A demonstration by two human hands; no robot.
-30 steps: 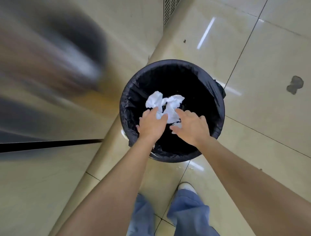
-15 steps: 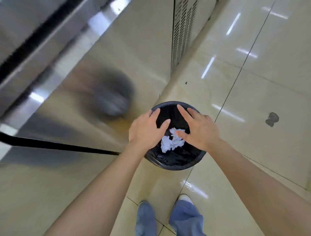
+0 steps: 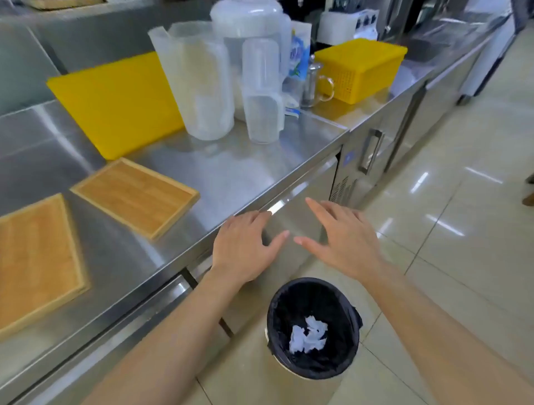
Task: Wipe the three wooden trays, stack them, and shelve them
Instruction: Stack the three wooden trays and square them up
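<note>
Your left hand (image 3: pixel 245 248) and right hand (image 3: pixel 344 242) hung spread and empty by the brushed-steel table (image 3: pixel 231 173) edge, having risen from the black-lined round bin (image 3: pixel 313 329), where crumpled white paper (image 3: pixel 307 338) stayed. Two flat, rimmed wooden trays (image 3: pixel 135 195) lay apart on the table, left of your hands

The near tray (image 3: pixel 37 260) runs off the left edge, so its full outline can't be seen. Only two trays show; a tan strip (image 3: pixel 62 3) at the top edge is too cut off to name. The bin (image 3: pixel 313 328) has its near-left rim behind the left forearm (image 3: pixel 161 341). The label on the packet (image 3: pixel 299 55) behind the jugs (image 3: pixel 202 81) is too blurred to read. The far counter (image 3: pixel 450 31) smears into blur.
</note>
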